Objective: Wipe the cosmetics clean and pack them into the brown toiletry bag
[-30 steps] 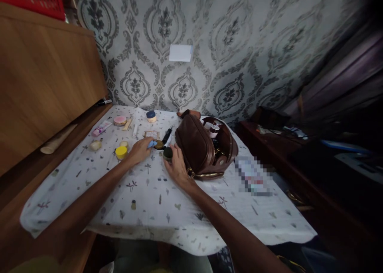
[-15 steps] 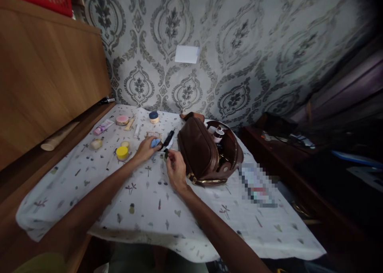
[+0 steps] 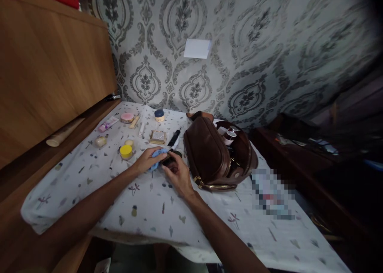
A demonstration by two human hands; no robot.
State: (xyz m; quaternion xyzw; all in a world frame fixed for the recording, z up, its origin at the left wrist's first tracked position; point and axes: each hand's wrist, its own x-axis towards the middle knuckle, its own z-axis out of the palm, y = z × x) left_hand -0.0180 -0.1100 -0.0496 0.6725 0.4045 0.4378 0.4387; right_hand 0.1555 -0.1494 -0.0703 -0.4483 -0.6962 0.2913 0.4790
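My left hand (image 3: 147,160) is closed around a crumpled blue cloth (image 3: 154,165) near the middle of the table. My right hand (image 3: 180,176) grips a small dark item (image 3: 168,159) against the cloth; its kind is too unclear to name. Close beyond my hands lie a glittery rectangular case (image 3: 158,137) and a black, slim tube-like item (image 3: 174,137). To the right of my right hand stands a brown toiletry bag (image 3: 206,151), its top unzipped. Inside it show a pink-and-dark jar (image 3: 229,137) and other items.
On the patterned tablecloth (image 3: 149,225) at left are a yellow-lidded jar (image 3: 126,151), a blue-lidded jar (image 3: 159,115), a pink round container (image 3: 127,117) and a pink tube (image 3: 108,124). A wooden cabinet (image 3: 60,57) borders the left. A blurred-out flat object (image 3: 273,195) lies at right.
My hands have come together, bringing the blue cloth and the dark item nearer to me. More of the cloth and the whole glittery case now show. The view has shifted slightly.
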